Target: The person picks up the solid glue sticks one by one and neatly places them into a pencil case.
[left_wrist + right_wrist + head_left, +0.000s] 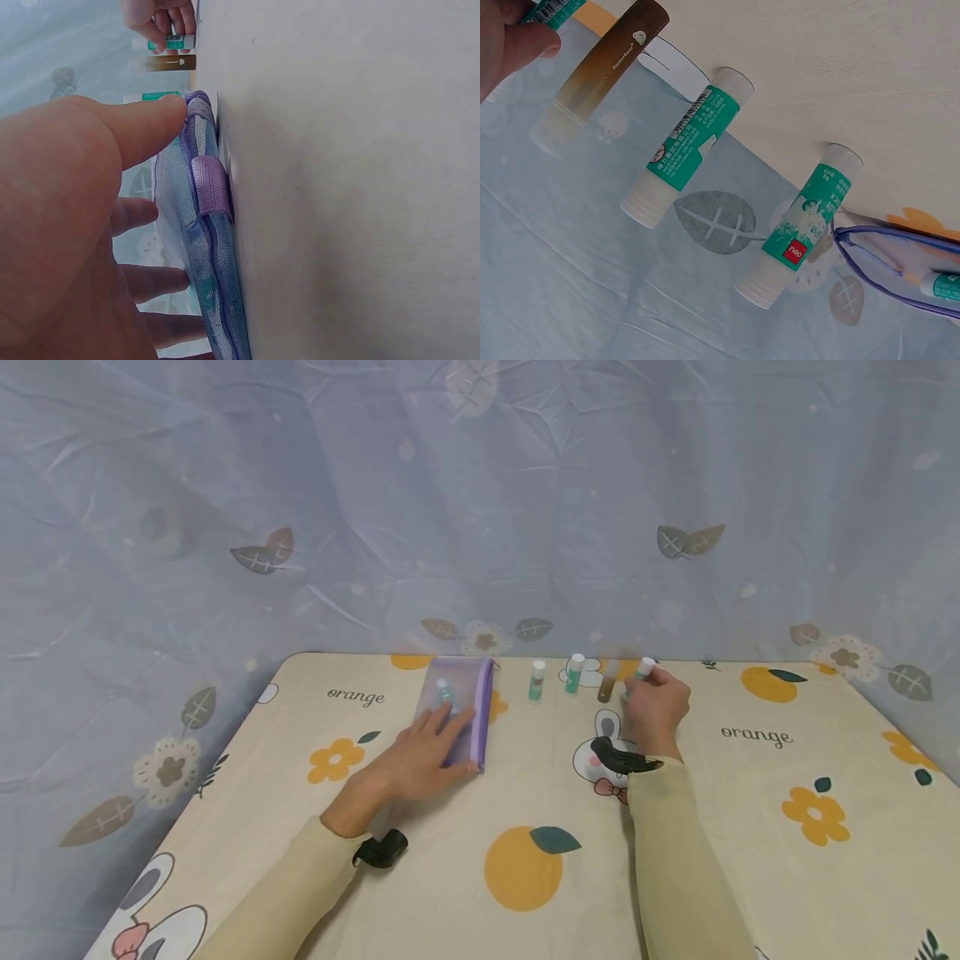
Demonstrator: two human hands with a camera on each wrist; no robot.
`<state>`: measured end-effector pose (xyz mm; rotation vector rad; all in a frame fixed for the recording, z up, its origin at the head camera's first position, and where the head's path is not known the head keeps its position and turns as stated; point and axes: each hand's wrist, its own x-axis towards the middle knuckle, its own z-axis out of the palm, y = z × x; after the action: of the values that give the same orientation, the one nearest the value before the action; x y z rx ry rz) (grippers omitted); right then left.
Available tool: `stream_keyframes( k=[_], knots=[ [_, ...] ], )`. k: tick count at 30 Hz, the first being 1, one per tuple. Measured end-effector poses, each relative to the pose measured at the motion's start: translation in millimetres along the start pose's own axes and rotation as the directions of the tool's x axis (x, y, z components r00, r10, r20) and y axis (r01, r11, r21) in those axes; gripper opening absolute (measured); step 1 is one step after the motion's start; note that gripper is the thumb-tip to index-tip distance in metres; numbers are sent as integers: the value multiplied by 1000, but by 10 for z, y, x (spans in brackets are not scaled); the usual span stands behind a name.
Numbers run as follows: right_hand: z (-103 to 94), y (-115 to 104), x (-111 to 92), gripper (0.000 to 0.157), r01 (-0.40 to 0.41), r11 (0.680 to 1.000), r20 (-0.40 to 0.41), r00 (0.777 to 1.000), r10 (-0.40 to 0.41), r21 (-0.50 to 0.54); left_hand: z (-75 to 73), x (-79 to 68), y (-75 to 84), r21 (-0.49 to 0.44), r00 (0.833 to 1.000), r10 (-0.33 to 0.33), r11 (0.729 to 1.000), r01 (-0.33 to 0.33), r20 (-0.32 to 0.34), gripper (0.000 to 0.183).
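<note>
My left hand (427,756) lies with spread fingers on a translucent mesh zip pouch (429,692) with a purple zipper edge. Inside the pouch shows a green glue stick (445,690). In the left wrist view the thumb touches the end of the pouch's zipper edge (212,184). Farther right, my right hand (660,708) pinches an upright green glue stick (643,668) with a white cap. Left of it stands a brown tube (611,64) with a clear, frosted top. Two more white-capped green glue sticks, one nearer (697,142) and one farther (801,225), stand between tube and pouch.
A cream tablecloth (420,893) printed with oranges, flowers and rabbits covers the table. Its back edge meets a grey-blue patterned curtain (480,510), close behind the row of sticks.
</note>
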<state>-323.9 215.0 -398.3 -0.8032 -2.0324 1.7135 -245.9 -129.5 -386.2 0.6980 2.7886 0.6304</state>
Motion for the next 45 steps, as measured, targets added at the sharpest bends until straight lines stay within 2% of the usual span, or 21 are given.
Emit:
stream_keyframes(
  k=[9, 18, 32, 40, 45],
  knots=[
    [3, -6, -17, 46, 30, 999, -5, 1000, -30, -22, 4, 12, -16, 14, 1000, 22, 1000, -22, -15, 82],
    [-32, -68, -24, 44, 33, 999, 3, 999, -33, 18, 3, 20, 11, 20, 1000, -2, 1000, 2, 3, 83],
    [-64, -229, 3, 47, 61, 997, -26, 998, -62, -40, -15, 5, 22, 11, 1000, 7, 1000, -6, -9, 82],
    [-79, -310, -10, 49, 81, 997, -28, 996, -81, 20, -3, 5, 11, 14, 1000, 19, 1000, -19, -18, 81],
    [-86, -345, -26, 46, 85, 996, -50, 995, -84, 16, 7, 6, 1, 17, 1000, 22, 1000, -22, -20, 82]
  ],
)
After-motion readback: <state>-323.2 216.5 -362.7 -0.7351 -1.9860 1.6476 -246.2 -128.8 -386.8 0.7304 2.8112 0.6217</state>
